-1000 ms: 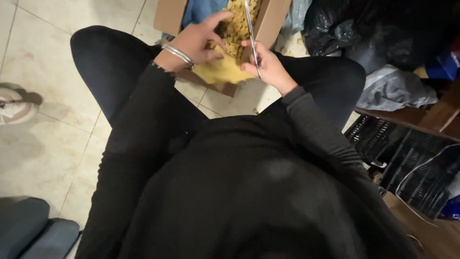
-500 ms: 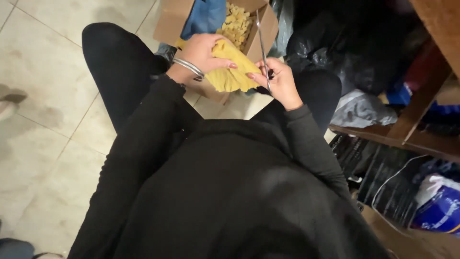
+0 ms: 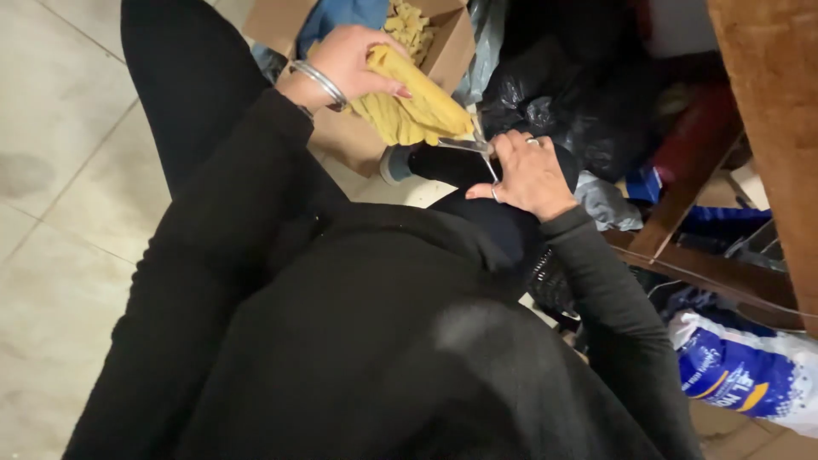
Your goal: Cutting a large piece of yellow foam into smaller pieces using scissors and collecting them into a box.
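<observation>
— What are the hands on right now?

— The left hand (image 3: 354, 60) is closed around a folded yellow cloth (image 3: 415, 111), fingers wrapped over the top, thumb underneath. The right hand (image 3: 528, 175) has its fingers through the handles of a pair of scissors (image 3: 474, 146), and the blades sit at the cloth's lower end. I can't tell how far apart the blades are.

— Where is the cloth?

— Held in the air over the near edge of an open cardboard box (image 3: 341, 140) on the tiled floor (image 3: 60, 145), between the person's knees.

— How far along does the cutting look?

— A heap of small yellow scraps (image 3: 407, 21) lies in the box at its far side, so a fair amount seems cut already. Most of the cloth in hand looks whole, so I'd judge plenty is left.

— Any room to move?

— Open floor on the left. The right is crowded: black plastic bags (image 3: 545, 102) just beside the box, a wooden frame (image 3: 682, 204) near the right elbow, and a white and blue sack (image 3: 750, 366) low at the right edge. A blue cloth (image 3: 341, 15) lies in the box's far left corner.
</observation>
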